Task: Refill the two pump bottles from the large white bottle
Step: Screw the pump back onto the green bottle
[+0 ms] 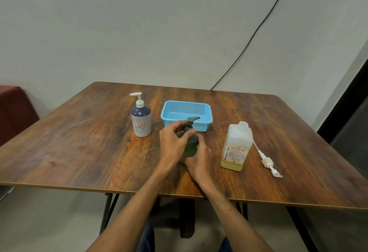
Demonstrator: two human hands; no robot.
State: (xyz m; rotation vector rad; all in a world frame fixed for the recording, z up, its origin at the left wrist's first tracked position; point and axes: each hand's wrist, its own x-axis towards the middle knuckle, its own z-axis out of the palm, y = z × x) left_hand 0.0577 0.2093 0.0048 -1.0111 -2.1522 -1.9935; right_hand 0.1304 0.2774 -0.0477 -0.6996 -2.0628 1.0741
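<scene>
A dark green pump bottle stands upright at the table's middle. My left hand pinches its pump collar from the left, just under the grey pump head. My right hand grips the bottle's lower body from the right and front. The large white bottle stands to the right with its neck uncapped and a little yellowish liquid at the bottom. Its white pump with the long tube lies on the table beside it. A navy and white pump bottle stands to the left, pump fitted.
A light blue plastic basket sits just behind the green bottle. The wooden table has its front edge close to me. A black cable runs down the wall behind. A dark red seat stands at far left.
</scene>
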